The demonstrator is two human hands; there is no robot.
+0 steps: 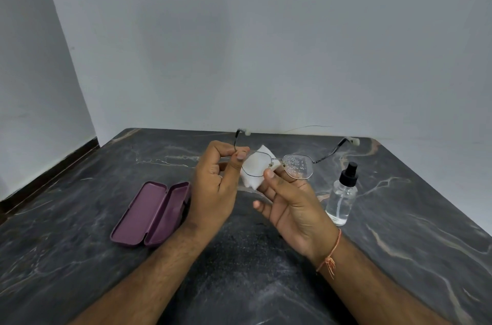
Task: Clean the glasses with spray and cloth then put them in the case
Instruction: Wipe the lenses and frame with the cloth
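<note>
Behind wire-rimmed glasses (277,165), soft cloth (257,167)

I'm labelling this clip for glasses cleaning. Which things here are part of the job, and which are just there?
Part of the job:
glasses, droplets on one lens
cloth, held on the other lens by the right hand
left hand, pinching the frame
spray bottle, standing on the table
case, lying open

Just there:
wrist thread
wall

The dark marble-patterned bench (399,218) carries an open purple glasses case (149,214) lying flat at left and a clear spray bottle (342,195) standing upright at right, well apart.
</note>
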